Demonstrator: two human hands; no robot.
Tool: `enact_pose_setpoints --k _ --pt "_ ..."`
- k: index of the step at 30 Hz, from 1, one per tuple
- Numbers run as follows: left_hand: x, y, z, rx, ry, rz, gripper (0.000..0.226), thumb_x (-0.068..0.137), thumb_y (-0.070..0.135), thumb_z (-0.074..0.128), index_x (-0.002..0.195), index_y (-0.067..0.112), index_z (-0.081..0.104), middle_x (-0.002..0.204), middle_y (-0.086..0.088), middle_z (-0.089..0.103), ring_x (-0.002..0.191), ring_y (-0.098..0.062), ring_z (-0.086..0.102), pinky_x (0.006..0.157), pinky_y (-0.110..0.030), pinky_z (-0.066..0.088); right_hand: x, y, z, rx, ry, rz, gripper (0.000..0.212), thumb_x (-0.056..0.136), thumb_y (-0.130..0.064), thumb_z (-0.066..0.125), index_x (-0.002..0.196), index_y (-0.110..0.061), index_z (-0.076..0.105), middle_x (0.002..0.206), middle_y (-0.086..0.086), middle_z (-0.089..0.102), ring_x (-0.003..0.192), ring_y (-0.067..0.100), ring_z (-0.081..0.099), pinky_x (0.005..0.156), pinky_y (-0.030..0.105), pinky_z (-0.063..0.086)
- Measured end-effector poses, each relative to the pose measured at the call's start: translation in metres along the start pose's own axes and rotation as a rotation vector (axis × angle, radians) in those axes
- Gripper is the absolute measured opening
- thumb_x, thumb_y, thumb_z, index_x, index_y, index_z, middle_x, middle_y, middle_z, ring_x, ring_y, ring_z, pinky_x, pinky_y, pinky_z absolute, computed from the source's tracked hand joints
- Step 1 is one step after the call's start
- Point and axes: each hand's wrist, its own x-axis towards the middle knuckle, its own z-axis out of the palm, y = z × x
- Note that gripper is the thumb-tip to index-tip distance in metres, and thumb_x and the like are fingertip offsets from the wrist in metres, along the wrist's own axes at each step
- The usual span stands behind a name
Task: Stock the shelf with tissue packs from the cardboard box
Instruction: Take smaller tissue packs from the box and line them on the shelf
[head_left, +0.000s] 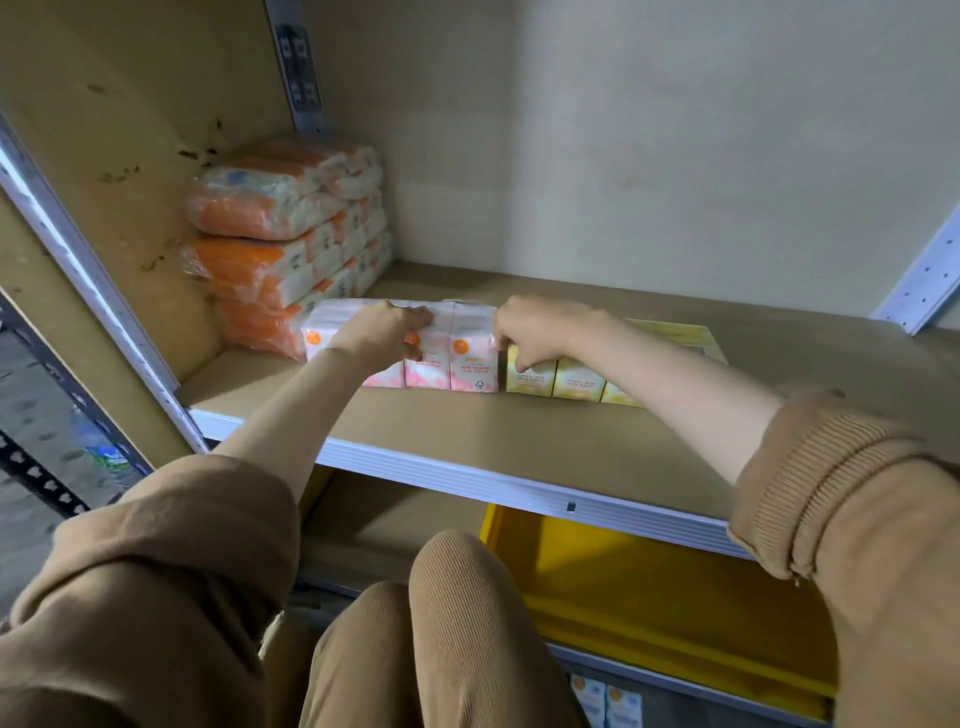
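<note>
1. Shelf (519, 431) is partly stocked. A stack of orange packs (280, 228) sits in the back left corner against the side wall.
2. Pink tissue packs (472, 358) stand in a row just in front of the orange stack. Yellow tissue packs (576, 379) carry the row on to the right, and the two colours touch end to end.
3. My left hand (384, 332) lies on top of the pink row, fingers curled over its top edge, gripping it.
4. My right hand (540, 327) is at the seam between the colours, fingers hooked down and pinching the left end of the yellow row.
5. Step, as I judge it: both rows are set down and I am squaring them up against each other.
6. Left to do: shelf board shows in front of and right of the rows, so I judge there is room for more.
7. Cardboard box is not in view, so I cannot tell how many packs remain.
8. Blue-and-white packs (605, 701) show at the bottom edge, below a yellow bin (649, 597). I cannot tell whether they are in the box.
</note>
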Motion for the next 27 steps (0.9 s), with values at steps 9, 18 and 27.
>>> enact_pose_setpoints --k 9,18,27 --pt "-0.002 0.000 0.002 0.015 0.006 0.001 0.048 0.087 0.015 0.062 0.133 0.009 0.049 0.117 -0.018 0.065 0.112 -0.033 0.055 0.094 -0.036 0.044 -0.010 -0.004 -0.003 -0.225 -0.028 0.004 0.029 0.080 0.016 0.044 0.097 -0.001 0.060 0.078 0.008 0.052 0.082 0.030 0.051 0.044 0.024 0.020" --pt "-0.004 0.004 0.002 0.094 -0.018 -0.024 0.052 0.091 0.018 0.058 0.139 0.011 0.041 0.129 -0.018 0.057 0.121 -0.034 0.050 0.101 -0.039 0.043 -0.028 0.049 -0.050 0.147 0.433 0.285 0.034 0.075 0.005 0.058 0.106 -0.001 0.069 0.110 0.025 0.067 0.104 0.037 0.062 0.087 0.037 0.051" --pt "-0.005 0.006 0.003 0.155 -0.037 -0.039 0.054 0.092 0.020 0.056 0.142 0.013 0.037 0.135 -0.016 0.054 0.124 -0.033 0.048 0.103 -0.040 0.042 -0.053 0.091 -0.024 0.957 1.097 0.682 0.029 0.071 -0.002 0.073 0.100 0.000 0.073 0.102 0.016 0.074 0.071 0.002 0.061 0.065 0.001 0.040"
